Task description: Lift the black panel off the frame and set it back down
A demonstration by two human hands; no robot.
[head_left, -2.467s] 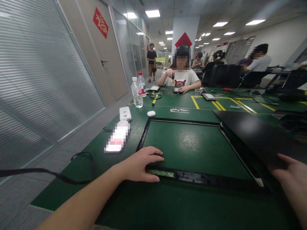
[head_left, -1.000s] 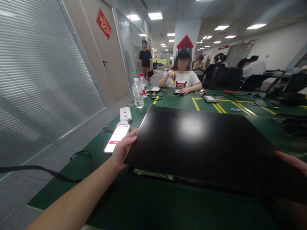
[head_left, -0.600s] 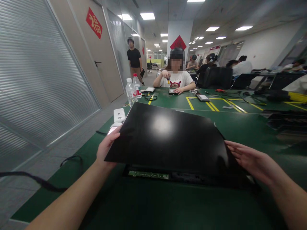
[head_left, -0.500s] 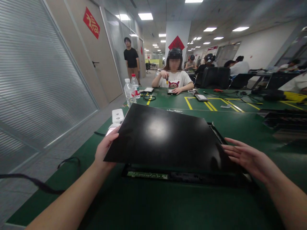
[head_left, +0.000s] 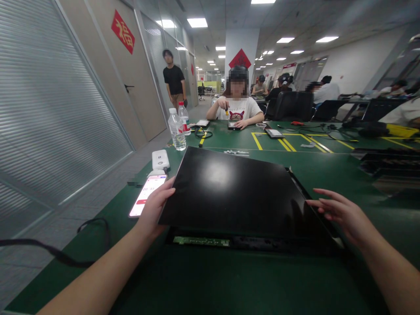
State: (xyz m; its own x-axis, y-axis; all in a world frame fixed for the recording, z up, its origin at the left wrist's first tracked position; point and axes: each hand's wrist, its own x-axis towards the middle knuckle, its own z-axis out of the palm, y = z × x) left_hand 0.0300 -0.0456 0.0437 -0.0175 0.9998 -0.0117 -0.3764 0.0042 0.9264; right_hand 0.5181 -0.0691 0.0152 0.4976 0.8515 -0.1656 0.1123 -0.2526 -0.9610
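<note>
A large black screen panel [head_left: 236,192] lies tilted over a black frame [head_left: 262,243] on the green table; a green circuit strip [head_left: 201,241] shows along the frame's near edge. My left hand [head_left: 155,206] grips the panel's near left edge, thumb over the top. My right hand [head_left: 341,214] rests at the panel's right edge with its fingers stretched out and apart, touching or just off the edge.
A lit phone [head_left: 147,195], a white power bank [head_left: 160,159] and two water bottles [head_left: 176,129] stand to the left. A black cable [head_left: 65,258] loops at the table's left edge. A person [head_left: 238,107] sits working across the table; another person [head_left: 172,83] stands in the aisle.
The black panel came from the right, over the frame, and has sunk lower onto it. My left hand left the frame and took the panel's left edge. The standing person walked closer.
</note>
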